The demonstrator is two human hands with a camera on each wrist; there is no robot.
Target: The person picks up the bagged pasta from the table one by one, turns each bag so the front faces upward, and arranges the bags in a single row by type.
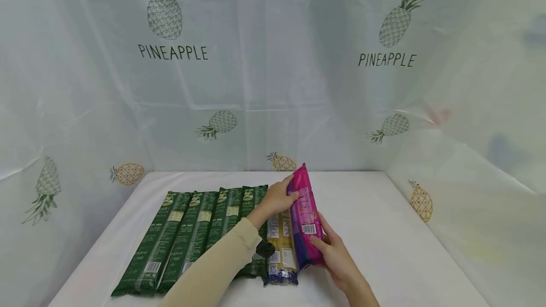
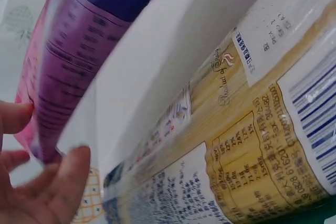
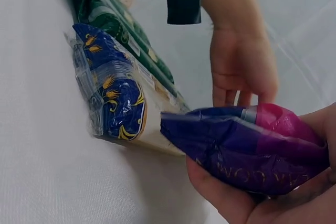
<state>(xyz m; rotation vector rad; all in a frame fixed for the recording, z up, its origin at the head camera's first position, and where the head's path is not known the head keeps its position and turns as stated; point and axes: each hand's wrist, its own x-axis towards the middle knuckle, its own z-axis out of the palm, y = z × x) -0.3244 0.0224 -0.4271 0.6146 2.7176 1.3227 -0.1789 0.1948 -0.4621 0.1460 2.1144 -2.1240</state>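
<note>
"Pink-and-purple packet: where is it, exactly?"

"Tilted, just right of the gold packet with blue ends. In the head view it overlaps that one's edge, yet the left wrist view shows white between them."

"And the hands?"

"Left hand pinches the far end, thumb on the front. Right hand grips the near end, thumb on the front and fingers behind."

"How would you expect it to handle?"

"Fairly light, I'd guess, though nothing shows what's inside. The wrapper is glossy and creased, so I'd call it slippery and soft-skinned, likely to crumple if squeezed hard in one spot. A broad hold near each end should suit it; I wouldn't trust the thin tip alone."

"What's underneath?"

"A white tabletop, fairly smooth. Four green packets lie side by side on it, left of the gold one, partly hidden by the left sleeve."

"And the room?"

"Pale sheeting hangs behind and at both sides, lightly creased, printed with pineapples and the word PINEAPPLE. On the right, faint coloured blurs show, too dim to name"
</note>
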